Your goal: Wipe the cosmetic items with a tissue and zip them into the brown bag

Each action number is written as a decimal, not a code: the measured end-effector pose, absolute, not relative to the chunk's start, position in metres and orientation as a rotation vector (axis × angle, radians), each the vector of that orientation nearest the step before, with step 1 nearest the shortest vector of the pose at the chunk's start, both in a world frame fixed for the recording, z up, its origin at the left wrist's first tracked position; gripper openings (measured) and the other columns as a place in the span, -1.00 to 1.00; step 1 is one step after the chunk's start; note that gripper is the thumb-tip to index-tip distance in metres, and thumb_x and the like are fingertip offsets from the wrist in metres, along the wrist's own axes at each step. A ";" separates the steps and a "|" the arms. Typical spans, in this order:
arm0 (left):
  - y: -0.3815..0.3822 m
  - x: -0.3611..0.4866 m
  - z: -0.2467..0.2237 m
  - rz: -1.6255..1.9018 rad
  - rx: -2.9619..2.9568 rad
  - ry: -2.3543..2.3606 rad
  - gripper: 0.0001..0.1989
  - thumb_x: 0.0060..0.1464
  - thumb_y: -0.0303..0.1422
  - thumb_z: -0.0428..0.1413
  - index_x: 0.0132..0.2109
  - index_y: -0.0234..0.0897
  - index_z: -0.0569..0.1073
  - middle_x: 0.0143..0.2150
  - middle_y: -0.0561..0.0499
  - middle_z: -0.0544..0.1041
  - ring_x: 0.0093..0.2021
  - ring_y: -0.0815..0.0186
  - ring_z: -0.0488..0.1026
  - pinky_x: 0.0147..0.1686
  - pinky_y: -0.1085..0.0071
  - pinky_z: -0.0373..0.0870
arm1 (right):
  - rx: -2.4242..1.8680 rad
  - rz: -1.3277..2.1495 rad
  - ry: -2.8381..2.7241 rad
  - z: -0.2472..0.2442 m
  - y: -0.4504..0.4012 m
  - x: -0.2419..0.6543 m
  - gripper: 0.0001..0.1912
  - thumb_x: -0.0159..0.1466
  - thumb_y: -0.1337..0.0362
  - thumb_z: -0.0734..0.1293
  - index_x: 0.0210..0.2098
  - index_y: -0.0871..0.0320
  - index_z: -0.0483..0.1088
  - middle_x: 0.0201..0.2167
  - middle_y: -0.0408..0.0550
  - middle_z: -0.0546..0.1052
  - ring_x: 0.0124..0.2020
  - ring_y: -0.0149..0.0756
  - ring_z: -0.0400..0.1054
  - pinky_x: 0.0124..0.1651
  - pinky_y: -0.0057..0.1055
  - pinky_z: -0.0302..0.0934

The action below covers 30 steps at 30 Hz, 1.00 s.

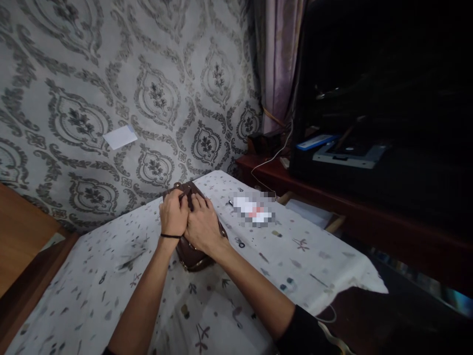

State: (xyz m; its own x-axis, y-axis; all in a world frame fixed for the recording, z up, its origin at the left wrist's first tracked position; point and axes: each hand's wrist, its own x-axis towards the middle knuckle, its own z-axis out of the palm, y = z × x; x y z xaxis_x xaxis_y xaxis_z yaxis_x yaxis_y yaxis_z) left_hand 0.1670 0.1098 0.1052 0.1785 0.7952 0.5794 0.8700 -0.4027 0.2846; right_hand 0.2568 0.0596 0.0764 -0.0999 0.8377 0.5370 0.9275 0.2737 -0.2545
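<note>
A brown handbag (192, 260) with metal fittings lies on the patterned white sheet (121, 301). My left hand (173, 217), with a black band at the wrist, grips the bag's upper left part, its fingers bent over the top. Close beside it, my right hand (202, 224) is pressed onto the bag with its fingers curled on the upper surface. Both hands cover much of the bag, so what the fingertips pinch is hidden.
A phone (253, 208), partly blurred out, rests right of the bag. Further right are an open drawer (334, 223), a thin white cable (271, 160) and a large dark screen (388, 98). Patterned wallpaper (155, 98) rises behind; a wooden board (22, 236) stands left.
</note>
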 end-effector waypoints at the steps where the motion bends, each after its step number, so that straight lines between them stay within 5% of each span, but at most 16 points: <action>1: 0.109 0.167 0.105 -1.031 -2.319 -1.659 -0.82 0.21 -0.38 -0.06 -0.19 -0.25 0.44 -0.20 -0.11 0.55 -0.12 0.13 0.43 -0.13 0.26 0.28 | -1.581 -0.193 -1.956 0.076 0.059 0.257 -0.38 0.34 0.21 0.15 0.31 0.42 0.16 0.28 0.39 0.25 0.32 0.10 0.09 0.30 -0.06 -0.11; 12: 0.105 0.166 0.103 -1.016 -2.320 -1.614 -0.89 0.19 -0.39 -0.01 -0.22 -0.21 0.41 -0.22 -0.07 0.55 -0.10 0.13 0.44 -0.12 0.26 0.28 | -1.494 -0.180 -1.836 0.052 0.032 0.257 -0.46 0.36 0.12 0.17 0.26 0.20 0.26 0.31 0.19 0.25 0.38 0.00 -0.02 0.34 0.04 -0.20; 30: 0.093 0.167 0.103 -0.878 -2.319 -1.566 -0.89 0.18 -0.45 0.00 -0.19 -0.24 0.41 -0.19 -0.13 0.56 -0.06 0.06 0.44 -0.10 0.18 0.26 | -1.459 -0.182 -1.789 0.041 0.034 0.254 -0.48 0.32 0.10 0.23 0.19 0.25 0.32 0.27 0.23 0.30 0.30 -0.01 0.07 0.32 -0.01 -0.19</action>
State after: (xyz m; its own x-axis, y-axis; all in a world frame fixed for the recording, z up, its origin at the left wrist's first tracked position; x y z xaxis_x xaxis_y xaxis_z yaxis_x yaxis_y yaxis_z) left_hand 0.1673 0.0931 0.1028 0.2587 0.7735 0.5786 0.8974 -0.4141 0.1524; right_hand 0.2544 0.0336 0.0411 -0.0122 0.7591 0.6509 0.8746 0.3236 -0.3611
